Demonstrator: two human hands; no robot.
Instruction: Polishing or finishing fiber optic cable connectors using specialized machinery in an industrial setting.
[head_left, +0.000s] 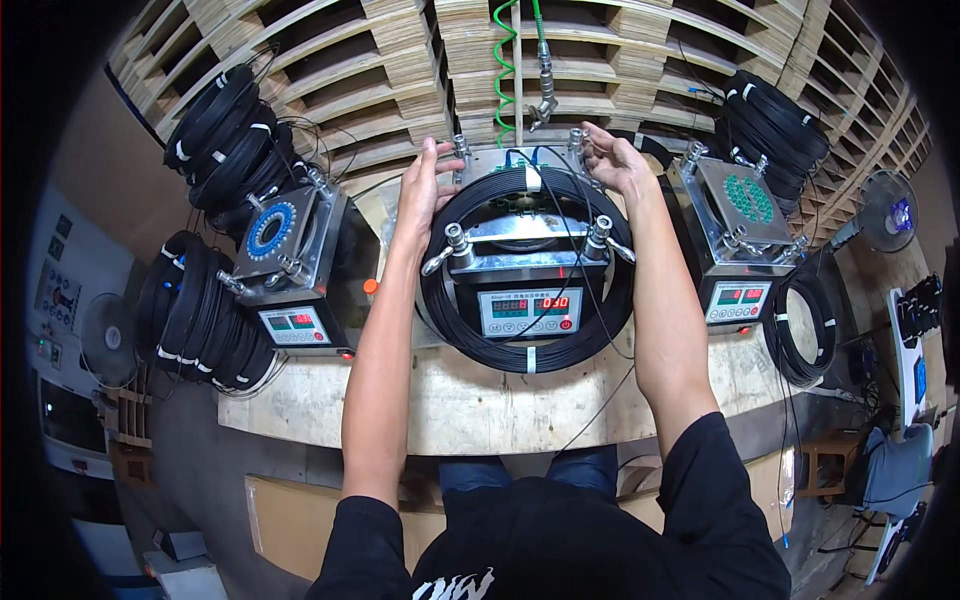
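Note:
A boxy metal machine with a lit control panel [530, 313] stands in front of me, with silver knobbed posts at its corners. Around it hangs a large coil of black cable [485, 352], bound with white ties, in front of the panel's lower edge and across the machine's back. My left hand [427, 185] is open beside the back left post [461, 148], fingers stretched. By the back right post [577, 142], my right hand [614, 162] is open with its fingers curved. Neither hand visibly holds the coil.
Similar machines flank this one, the left with a blue ring [270, 231], the right with green pieces [748, 199]. Black cable coils [185, 310] are stacked at left and back right [770, 130]. A green air hose [543, 60] hangs above. A fan [888, 212] stands at right.

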